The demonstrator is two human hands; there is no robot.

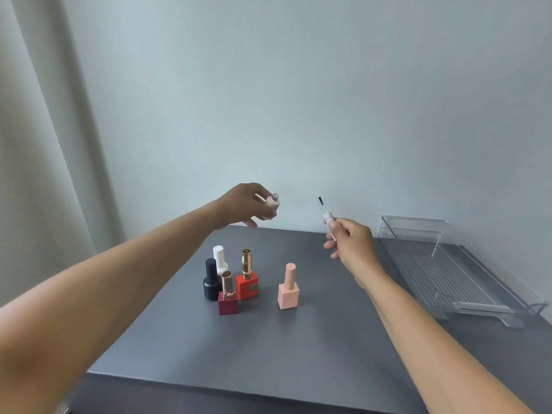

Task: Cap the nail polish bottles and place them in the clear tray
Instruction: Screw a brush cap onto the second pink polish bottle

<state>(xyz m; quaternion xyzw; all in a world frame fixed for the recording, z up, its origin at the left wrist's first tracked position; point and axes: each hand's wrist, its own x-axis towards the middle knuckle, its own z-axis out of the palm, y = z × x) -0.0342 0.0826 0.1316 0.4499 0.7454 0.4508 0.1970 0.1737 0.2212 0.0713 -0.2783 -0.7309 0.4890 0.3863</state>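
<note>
Both hands are raised above the grey table, well apart from each other, and each one holds a piece of the same bottle. The left hand is closed around an open pale pink nail polish bottle, tilted so that its threaded neck points up and toward the right. The right hand pinches a pale cap with brush between the fingertips, and the dark brush tip points upward and a little to the left.

Nearest on the table stand five bottles that already carry caps: a dark red bottle, a peach bottle, a black bottle, a red bottle with gold cap and a white bottle behind them. Further to the right, near the wall, lies the clear tray, and it looks empty.

The step in hand seems to be the capping of the pale pink bottle. To do it well, I think the brush must be turned down and lined up with the neck before the hands come together, because the opening is narrow. The bottle is better held more upright, so no polish runs out. Then the cap goes straight in and is twisted until it is tight, and only after this to the tray.
</note>
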